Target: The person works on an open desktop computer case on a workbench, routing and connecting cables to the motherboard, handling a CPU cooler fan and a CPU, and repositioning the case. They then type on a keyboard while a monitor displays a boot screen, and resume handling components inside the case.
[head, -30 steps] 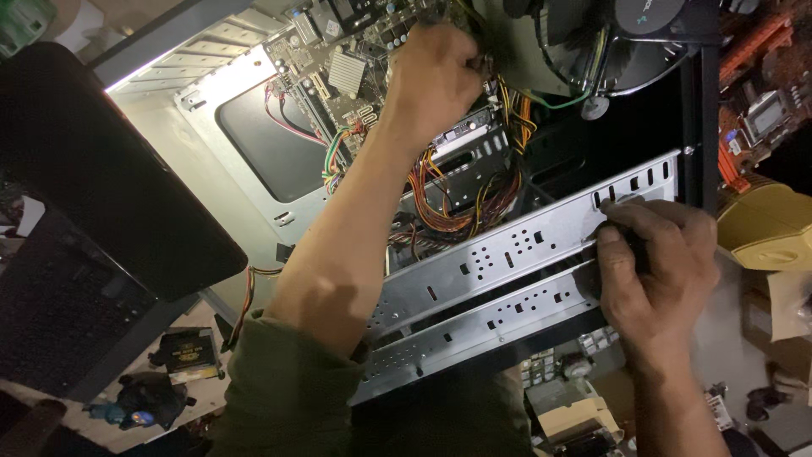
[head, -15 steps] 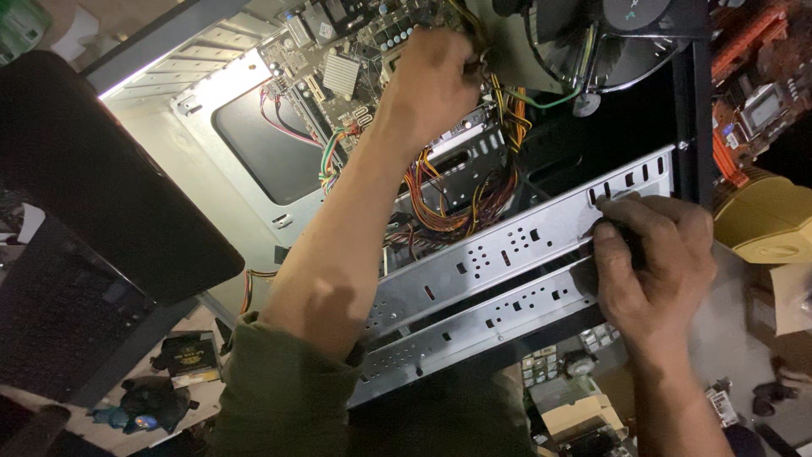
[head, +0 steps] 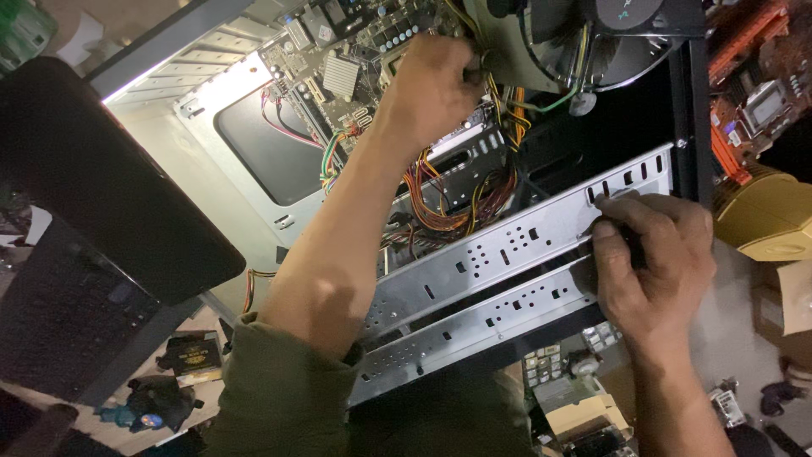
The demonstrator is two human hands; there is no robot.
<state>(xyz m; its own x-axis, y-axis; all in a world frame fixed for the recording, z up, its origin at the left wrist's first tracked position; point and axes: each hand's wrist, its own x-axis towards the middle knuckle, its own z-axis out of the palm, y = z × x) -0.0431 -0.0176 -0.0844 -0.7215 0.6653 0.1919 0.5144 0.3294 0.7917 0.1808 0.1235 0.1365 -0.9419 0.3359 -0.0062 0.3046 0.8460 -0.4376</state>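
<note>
Two hands inside an open grey metal computer case (head: 211,161).
Left hand (head: 431,89) is clenched on the yellow wire bundle (head: 499,93); right hand (head: 655,254) grips the perforated silver metal bracket (head: 499,245).

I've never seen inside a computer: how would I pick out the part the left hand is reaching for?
Start at the open grey computer case. Deep inside, the left hand grips a bundle of wires beside the round black fan. Its yellow and orange strands stand out from the green circuit board.
</note>
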